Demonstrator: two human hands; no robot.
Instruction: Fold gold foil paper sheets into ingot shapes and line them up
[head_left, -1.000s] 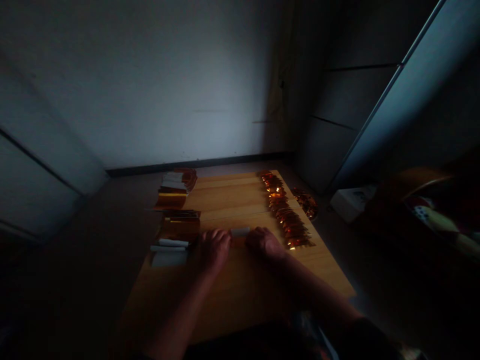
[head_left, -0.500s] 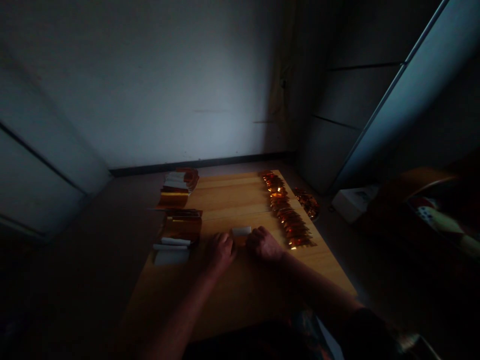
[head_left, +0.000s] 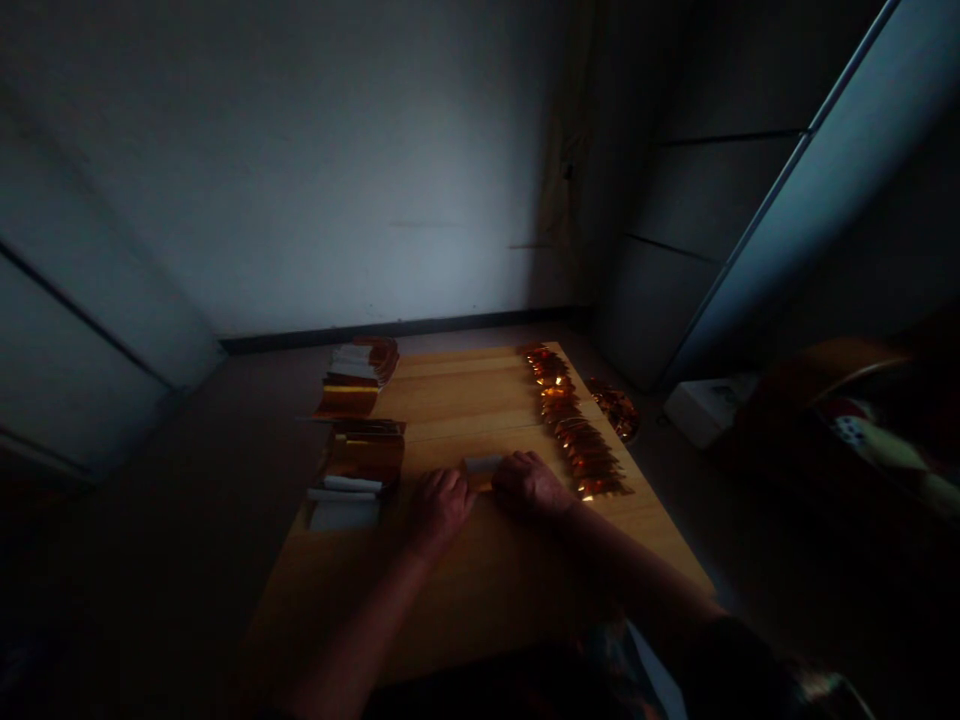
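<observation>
White and orange sheet (head_left: 482,473) lies at the worktop's (head_left: 465,400) near middle, its ends between left hand (head_left: 444,503) and right hand (head_left: 531,485). Both hands: fingers curled, touching the sheet; exact grip too dark to tell. Outward, left: stacked orange and white sheets (head_left: 364,455). Outward, right: row of shiny folded orange pieces (head_left: 581,450). Beyond the right edge: pile of shiny pieces (head_left: 616,410).
</observation>
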